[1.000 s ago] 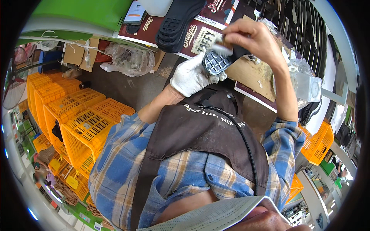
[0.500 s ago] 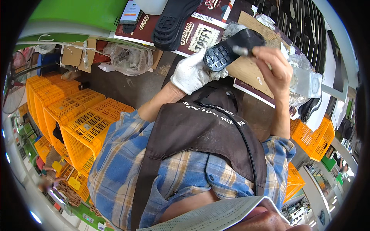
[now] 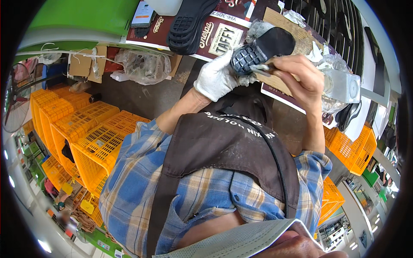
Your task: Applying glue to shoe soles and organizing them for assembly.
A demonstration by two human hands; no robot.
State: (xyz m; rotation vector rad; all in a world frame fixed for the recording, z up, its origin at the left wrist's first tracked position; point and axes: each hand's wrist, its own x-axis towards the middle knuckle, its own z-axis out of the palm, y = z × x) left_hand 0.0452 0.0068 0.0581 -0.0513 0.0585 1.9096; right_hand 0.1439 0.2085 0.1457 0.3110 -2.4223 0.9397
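In my white-gloved left hand (image 3: 215,79) is a black shoe sole (image 3: 277,42), gripped at the end with the raised grid and held up over the near edge of the workbench. My bare right hand (image 3: 303,77) pinches a thin tool with a pale, worn tip, which looks like a small brush (image 3: 260,68). That tip lies at the sole's near side edge, beside the grid; whether it touches is hard to tell. A stack of similar black soles (image 3: 186,30) lies to the left on the bench.
A phone (image 3: 143,15) lies at the bench's far left. Right of my hands are a cardboard sheet (image 3: 275,19) and a translucent square container (image 3: 346,88) among crumpled plastic. Orange crates (image 3: 92,129) stand at my left, with another orange crate (image 3: 353,148) at my right.
My right hand has brought the brush down and left, from above the sole's middle to its near edge by the grid. The sole has turned slightly in my left hand.
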